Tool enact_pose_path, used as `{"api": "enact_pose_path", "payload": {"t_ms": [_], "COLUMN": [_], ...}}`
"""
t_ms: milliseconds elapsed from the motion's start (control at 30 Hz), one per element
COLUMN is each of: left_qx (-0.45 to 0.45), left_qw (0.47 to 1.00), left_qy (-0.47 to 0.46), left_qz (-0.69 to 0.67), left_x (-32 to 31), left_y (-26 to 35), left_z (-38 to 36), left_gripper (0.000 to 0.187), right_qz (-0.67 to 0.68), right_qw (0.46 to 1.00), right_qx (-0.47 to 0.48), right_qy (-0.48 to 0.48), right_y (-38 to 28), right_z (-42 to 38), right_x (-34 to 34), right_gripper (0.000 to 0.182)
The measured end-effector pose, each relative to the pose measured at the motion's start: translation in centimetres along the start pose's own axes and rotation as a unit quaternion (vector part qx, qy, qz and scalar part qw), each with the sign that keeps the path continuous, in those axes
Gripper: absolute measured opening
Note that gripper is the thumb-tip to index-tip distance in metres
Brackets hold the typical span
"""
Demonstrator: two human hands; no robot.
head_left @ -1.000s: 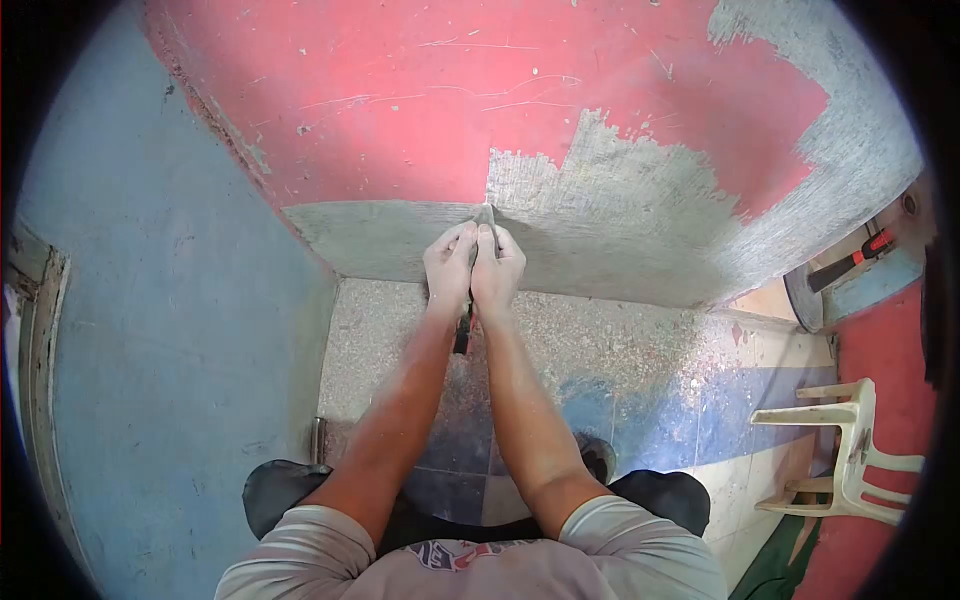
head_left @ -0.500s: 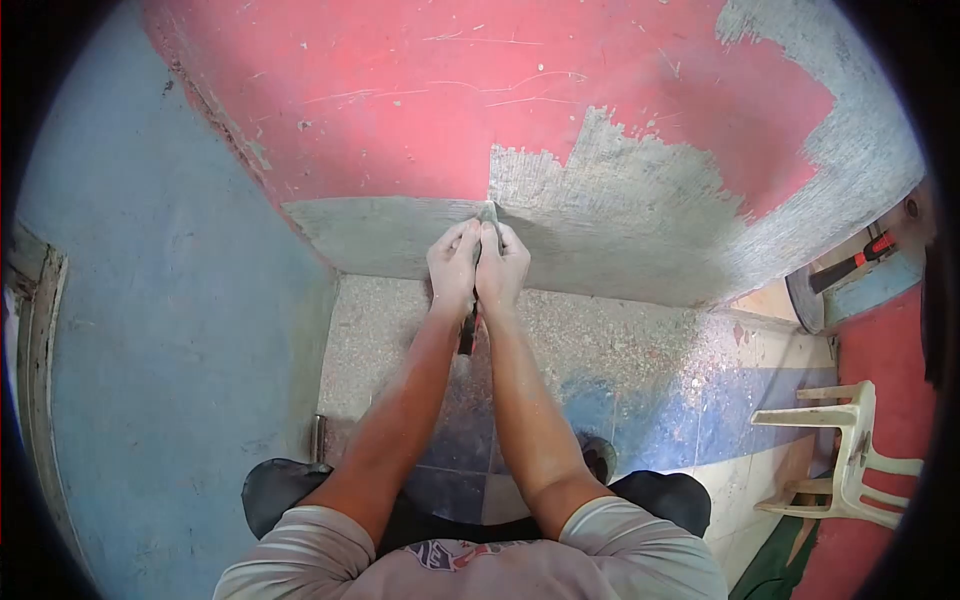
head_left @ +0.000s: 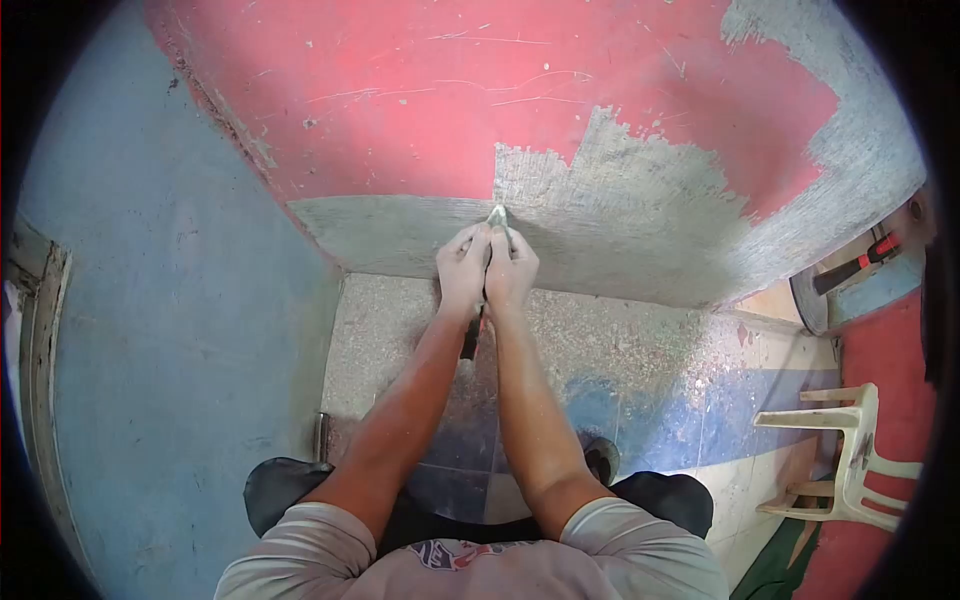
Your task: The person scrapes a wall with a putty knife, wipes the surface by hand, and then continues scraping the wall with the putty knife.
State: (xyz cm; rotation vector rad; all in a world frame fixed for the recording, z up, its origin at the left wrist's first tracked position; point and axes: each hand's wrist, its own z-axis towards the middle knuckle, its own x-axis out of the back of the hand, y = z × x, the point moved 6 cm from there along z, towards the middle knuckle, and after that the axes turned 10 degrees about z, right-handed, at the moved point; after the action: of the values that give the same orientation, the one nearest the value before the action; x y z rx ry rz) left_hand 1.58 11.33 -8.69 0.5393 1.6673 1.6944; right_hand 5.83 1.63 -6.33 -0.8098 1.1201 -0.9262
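Observation:
My left hand [head_left: 463,268] and my right hand [head_left: 511,265], both coated in pale dust, are closed side by side around one scraper [head_left: 498,214]. Its narrow metal tip points away from me and meets the wall at the border between the pink paint [head_left: 390,140] and the bare grey strip [head_left: 380,235]. Most of the scraper is covered by my fingers. A black and red handle end [head_left: 470,345] shows below my wrists. To the upper right of my hands, a rough grey patch [head_left: 640,170] cuts into the pink with a jagged edge.
A blue wall [head_left: 180,330] rises on the left. Pale paint flakes lie over the speckled floor [head_left: 400,300] and blue tiles [head_left: 655,425]. At the right stand a white plastic chair [head_left: 850,450] and, farther back, a black tool with a red-banded handle [head_left: 860,265].
My hands and the scraper have shifted slightly right and a little down, toward me. The scraper's tip remains near the lower edge of the pink paint.

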Motion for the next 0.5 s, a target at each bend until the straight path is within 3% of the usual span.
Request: {"api": "enact_pose_path", "payload": {"t_ms": [67,167,267,367,500], "left_qx": [-0.020,-0.011,-0.019,0.010,0.006], "left_qw": [1.000,0.995,0.997,0.999,0.999], "left_qy": [-0.003,-0.033,-0.011,0.000,0.009], "left_qz": [0.012,-0.096,-0.077,-0.038,-0.031], "left_x": [-1.3,-3.3,-3.2,-1.8,-1.4], "left_y": [4.6,10.6,8.6,2.2,2.1], "left_z": [0.2,1.5,1.0,-0.3,-0.7], "left_gripper": [0.018,0.018,0.017,0.018,0.021], "right_qz": [-0.017,0.047,-0.031,-0.015,0.006], "right_qw": [1.000,0.998,0.999,0.999,1.000], "right_qx": [-0.005,-0.020,0.034,-0.051,-0.022], "right_qy": [-0.022,-0.032,-0.025,-0.006,0.003], "right_y": [-3.8,-9.6,-8.5,-1.6,0.1], "right_z": [1.5,3.7,3.4,1.3,0.8], "right_x": [-1.0,-3.6,-2.5,0.3,0.4], "right_gripper": [0.025,0.025,0.024,0.024,0.028]}}
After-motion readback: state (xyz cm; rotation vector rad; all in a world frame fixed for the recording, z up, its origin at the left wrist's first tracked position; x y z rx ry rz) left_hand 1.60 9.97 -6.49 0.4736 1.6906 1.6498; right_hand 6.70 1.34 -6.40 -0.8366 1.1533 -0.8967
